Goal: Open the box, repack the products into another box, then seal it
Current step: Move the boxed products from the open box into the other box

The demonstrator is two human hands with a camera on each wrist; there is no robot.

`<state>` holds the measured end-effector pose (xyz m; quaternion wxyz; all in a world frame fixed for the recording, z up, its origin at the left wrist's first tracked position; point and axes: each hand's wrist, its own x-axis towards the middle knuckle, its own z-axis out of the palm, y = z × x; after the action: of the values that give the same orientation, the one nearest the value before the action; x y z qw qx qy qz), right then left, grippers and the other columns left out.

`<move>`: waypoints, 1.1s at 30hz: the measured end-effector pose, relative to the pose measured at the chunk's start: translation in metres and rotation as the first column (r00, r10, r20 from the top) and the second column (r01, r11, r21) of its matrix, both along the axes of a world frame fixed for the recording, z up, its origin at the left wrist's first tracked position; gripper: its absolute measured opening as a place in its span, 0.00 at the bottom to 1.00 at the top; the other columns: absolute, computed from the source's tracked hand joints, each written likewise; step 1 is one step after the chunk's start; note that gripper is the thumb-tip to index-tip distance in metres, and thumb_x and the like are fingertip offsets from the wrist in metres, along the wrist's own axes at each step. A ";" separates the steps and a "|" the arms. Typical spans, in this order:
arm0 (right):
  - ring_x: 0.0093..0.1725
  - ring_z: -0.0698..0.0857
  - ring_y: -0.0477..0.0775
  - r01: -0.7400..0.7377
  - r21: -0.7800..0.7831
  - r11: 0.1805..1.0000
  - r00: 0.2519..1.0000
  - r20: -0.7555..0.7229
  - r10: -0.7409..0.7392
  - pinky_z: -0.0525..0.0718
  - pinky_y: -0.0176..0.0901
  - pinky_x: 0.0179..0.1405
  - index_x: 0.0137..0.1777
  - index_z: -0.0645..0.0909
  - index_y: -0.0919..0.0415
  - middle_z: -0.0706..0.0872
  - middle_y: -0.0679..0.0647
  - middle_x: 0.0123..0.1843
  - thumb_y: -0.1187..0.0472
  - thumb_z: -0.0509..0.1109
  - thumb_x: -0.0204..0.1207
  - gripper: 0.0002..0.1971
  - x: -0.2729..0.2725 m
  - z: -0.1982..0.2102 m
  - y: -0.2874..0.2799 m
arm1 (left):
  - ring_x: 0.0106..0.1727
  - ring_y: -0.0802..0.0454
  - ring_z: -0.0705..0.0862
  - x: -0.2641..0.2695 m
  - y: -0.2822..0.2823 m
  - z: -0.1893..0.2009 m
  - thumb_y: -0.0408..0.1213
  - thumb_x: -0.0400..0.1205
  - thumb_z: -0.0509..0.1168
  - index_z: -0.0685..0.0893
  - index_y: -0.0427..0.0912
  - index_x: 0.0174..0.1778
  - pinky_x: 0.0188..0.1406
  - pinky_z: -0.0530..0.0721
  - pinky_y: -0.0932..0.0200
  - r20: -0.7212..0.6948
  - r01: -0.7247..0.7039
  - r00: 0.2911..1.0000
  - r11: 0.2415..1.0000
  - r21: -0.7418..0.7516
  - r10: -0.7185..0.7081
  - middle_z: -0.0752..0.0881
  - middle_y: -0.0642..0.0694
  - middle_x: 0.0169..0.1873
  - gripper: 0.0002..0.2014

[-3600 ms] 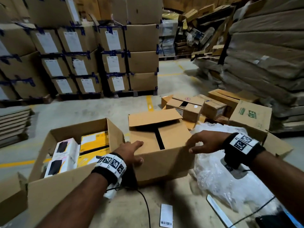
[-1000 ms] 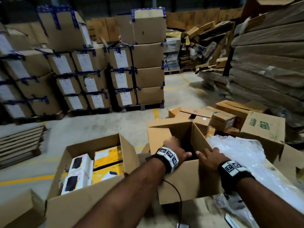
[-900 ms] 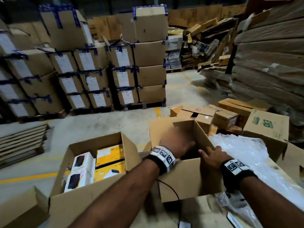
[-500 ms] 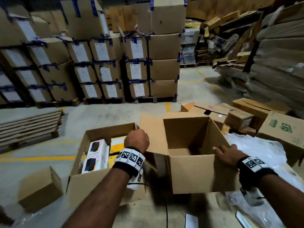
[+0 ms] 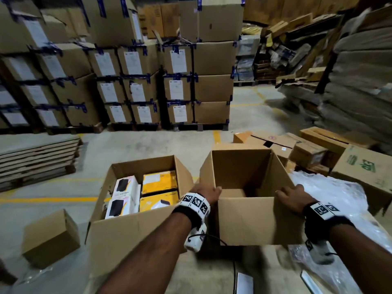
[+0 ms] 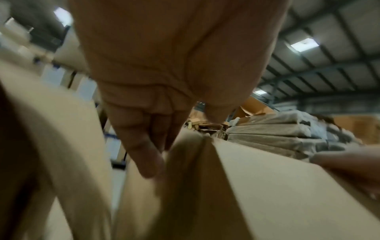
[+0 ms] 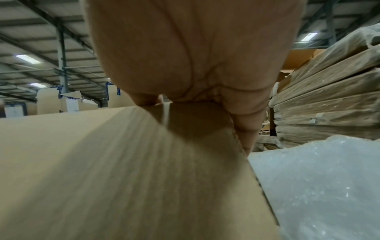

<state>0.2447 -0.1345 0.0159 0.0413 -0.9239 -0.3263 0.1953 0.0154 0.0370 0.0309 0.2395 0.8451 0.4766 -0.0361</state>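
An empty brown carton [image 5: 254, 219] stands open in front of me, flaps folded out. My left hand [image 5: 209, 193] grips its near left corner, fingers curled over the rim; the left wrist view shows the fingers [image 6: 148, 146] on the cardboard edge [image 6: 257, 186]. My right hand [image 5: 289, 195] grips the near right corner, seen pinching the wall [image 7: 102, 162] in the right wrist view. To the left, touching the empty carton, sits an open carton [image 5: 118, 236] with white product boxes [image 5: 125, 196] and yellow product boxes [image 5: 159, 181] inside.
A small closed carton [image 5: 51, 238] lies on the floor at left. Crumpled clear plastic [image 5: 339, 198] lies right of the empty carton, with loose cartons [image 5: 364, 166] behind it. Pallets of stacked cartons [image 5: 180, 81] line the back; flat cardboard [image 5: 38, 158] is piled far left.
The carton's top flaps were opened. My left hand, a fist above the full carton half a second ago, has come back to the empty carton's left corner. The right hand stayed on the right corner.
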 end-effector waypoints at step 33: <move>0.82 0.58 0.70 -0.222 -0.122 0.967 0.971 0.061 0.231 0.66 0.67 0.77 0.85 0.38 0.44 0.44 0.62 0.86 0.27 0.49 0.77 0.42 -0.028 0.015 0.055 | 0.52 0.41 0.82 -0.093 0.035 -0.005 0.50 0.84 0.59 0.79 0.47 0.41 0.43 0.74 0.58 0.066 0.067 0.996 0.998 0.006 -0.067 0.85 0.41 0.48 0.12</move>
<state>0.2171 -0.0797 0.0309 -0.0464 -0.8881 -0.4194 0.1826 -0.0772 0.0725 0.0259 0.2523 0.8617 0.4399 -0.0150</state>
